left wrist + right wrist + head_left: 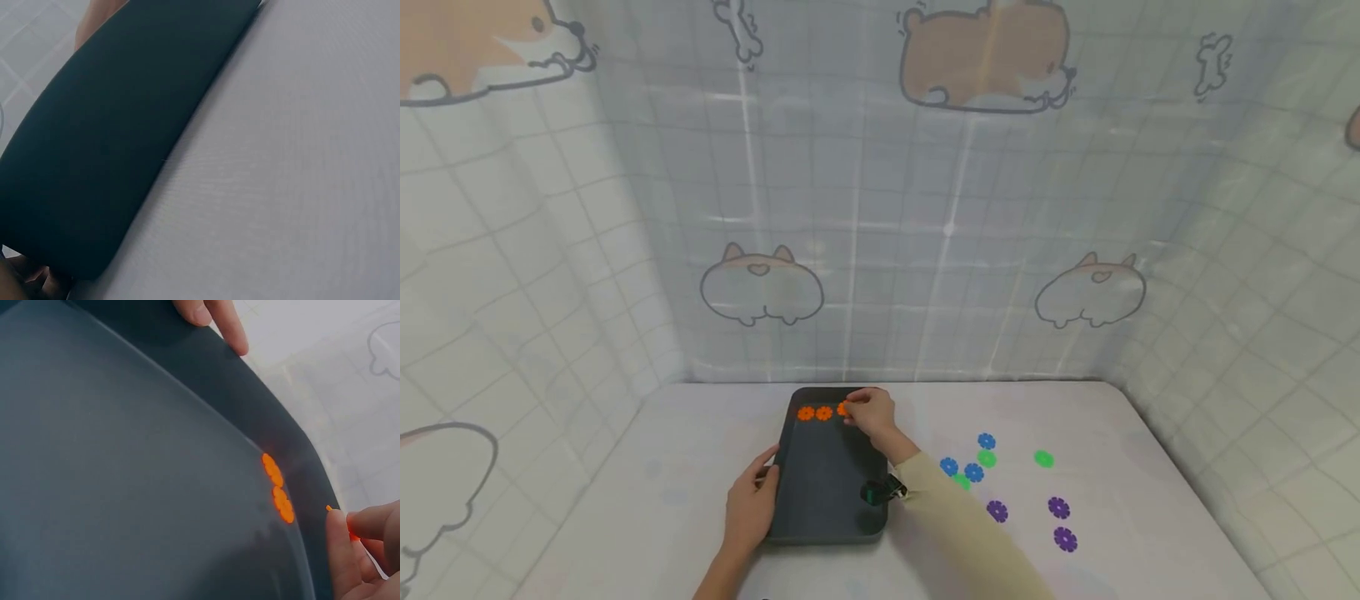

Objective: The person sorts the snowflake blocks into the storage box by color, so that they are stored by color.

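Note:
A dark rectangular tray (831, 492) lies on the white surface, its long side running away from me. My left hand (751, 508) holds the tray's left edge, with fingertips (234, 334) at the rim in the right wrist view. Over the tray's far right corner, my right hand (872, 414) pinches an orange flower-shaped disc (842, 409) between thumb and fingers. Most of that disc is hidden by the fingers. Two more orange flower-shaped discs, one (806, 413) and another (824, 413), sit side by side along the tray's far end.
Right of the tray lie several loose flower-shaped discs: blue ones (987, 441), green ones (1043, 459) and purple ones (1059, 507). A sheet with dog drawings (895, 333) rises behind the surface and along both sides.

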A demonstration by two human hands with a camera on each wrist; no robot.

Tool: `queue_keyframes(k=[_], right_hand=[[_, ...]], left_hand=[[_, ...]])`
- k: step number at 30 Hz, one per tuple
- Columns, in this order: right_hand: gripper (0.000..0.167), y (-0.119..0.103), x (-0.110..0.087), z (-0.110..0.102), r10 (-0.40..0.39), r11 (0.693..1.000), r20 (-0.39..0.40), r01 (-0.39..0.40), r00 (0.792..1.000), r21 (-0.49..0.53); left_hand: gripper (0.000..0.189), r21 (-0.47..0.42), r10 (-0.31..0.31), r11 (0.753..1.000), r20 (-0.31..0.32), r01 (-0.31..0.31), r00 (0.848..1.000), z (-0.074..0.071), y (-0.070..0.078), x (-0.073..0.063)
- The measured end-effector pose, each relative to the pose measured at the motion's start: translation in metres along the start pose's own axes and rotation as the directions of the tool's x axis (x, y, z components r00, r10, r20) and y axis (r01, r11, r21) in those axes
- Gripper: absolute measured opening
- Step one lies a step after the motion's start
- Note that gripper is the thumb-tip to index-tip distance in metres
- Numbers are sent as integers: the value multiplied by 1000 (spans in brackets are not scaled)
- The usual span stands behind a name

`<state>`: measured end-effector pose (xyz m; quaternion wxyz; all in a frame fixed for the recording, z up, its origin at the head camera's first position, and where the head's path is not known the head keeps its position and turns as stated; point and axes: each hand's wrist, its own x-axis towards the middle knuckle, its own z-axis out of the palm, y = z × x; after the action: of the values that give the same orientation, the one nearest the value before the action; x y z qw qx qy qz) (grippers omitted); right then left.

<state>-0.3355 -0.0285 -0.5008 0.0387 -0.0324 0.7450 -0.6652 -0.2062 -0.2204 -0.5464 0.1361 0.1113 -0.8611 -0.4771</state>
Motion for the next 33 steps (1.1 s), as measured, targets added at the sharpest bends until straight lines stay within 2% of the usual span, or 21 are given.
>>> queue_keyframes(k=[10, 22, 33], right_hand=[[16, 13, 10, 8, 17, 997, -24, -19, 1000, -69], [18, 12, 16, 7, 5, 995, -43, -9, 999, -96], [20, 14, 16, 10, 6, 993, -13, -8, 1000, -118]], left_hand=[[37, 7, 16, 1000, -4, -16, 1000, -1, 4, -3], [36, 12, 48, 999, -3, -48, 999, 0, 5, 1], [37, 33, 12, 999, 1, -12, 1000, 0, 9, 7]])
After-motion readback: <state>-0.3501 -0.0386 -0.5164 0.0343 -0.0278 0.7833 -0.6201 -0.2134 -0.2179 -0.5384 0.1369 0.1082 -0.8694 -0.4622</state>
